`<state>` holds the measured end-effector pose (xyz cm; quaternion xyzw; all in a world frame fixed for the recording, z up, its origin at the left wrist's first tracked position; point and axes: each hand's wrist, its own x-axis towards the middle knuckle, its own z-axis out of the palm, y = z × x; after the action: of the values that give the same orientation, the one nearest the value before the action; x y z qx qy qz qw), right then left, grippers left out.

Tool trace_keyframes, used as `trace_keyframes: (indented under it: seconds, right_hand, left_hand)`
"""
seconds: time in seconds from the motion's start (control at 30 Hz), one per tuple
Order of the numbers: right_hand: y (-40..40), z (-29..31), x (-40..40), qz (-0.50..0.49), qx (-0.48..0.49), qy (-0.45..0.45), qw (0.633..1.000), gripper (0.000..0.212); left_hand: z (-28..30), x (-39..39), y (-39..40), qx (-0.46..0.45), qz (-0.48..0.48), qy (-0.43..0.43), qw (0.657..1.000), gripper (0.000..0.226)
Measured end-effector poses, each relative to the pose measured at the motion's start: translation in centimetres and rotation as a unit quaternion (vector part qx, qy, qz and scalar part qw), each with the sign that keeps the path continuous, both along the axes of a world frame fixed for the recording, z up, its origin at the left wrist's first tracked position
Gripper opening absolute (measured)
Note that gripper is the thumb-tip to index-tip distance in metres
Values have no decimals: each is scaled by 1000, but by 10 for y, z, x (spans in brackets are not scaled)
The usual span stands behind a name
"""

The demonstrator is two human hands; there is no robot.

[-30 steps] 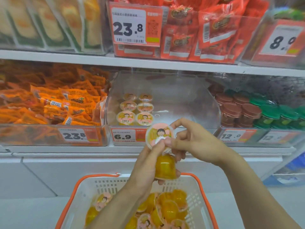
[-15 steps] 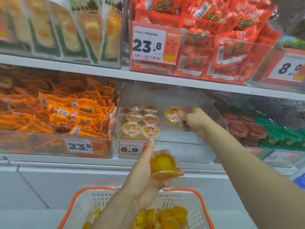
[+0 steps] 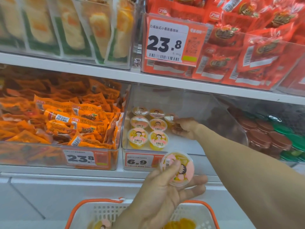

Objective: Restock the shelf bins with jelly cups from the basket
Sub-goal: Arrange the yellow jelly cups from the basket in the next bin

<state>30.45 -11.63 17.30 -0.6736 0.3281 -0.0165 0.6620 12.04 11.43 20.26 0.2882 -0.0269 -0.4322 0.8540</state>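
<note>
— Right hand [image 3: 183,128]?
— Deep inside the clear bin [image 3: 194,103], fingers curled round a jelly cup [image 3: 170,119] at the back, just right of two columns of cups [image 3: 148,128] already standing lid-up.
— Left hand [image 3: 163,194]?
— Raised in front of the bin's 6.9 tag [image 3: 139,161], gripping a second cup [image 3: 177,168], thumb across its pink lid, fingers underneath, lid tilted toward the camera.
— Basket [image 3: 79,210]?
— Below, white with orange rim; more yellow cups [image 3: 179,224] showing inside.
— Neighbours?
— Orange packets [image 3: 66,119] in the left bin, brown and green lids [image 3: 270,136] to the right, red packs [image 3: 247,47] on the shelf above.
</note>
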Motion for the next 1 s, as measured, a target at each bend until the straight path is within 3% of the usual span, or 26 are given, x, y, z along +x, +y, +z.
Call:
trace_keyframes:
  seconds: [0.13,0.77,1.0]
  right_hand:
    - [-2,-3,0,2,20,-40,999,33]
    - [8,3,-2,-107,20,-58,992,32]
    - [11,10,-9,-84,61,-72,992,35]
  left_hand:
    - [0,0,-4,27,-8,-8,1000,54]
    - [-15,-10,-9,128,18,-18,992,53]
    - [-17,-9,-14,133,7,-24,991,56]
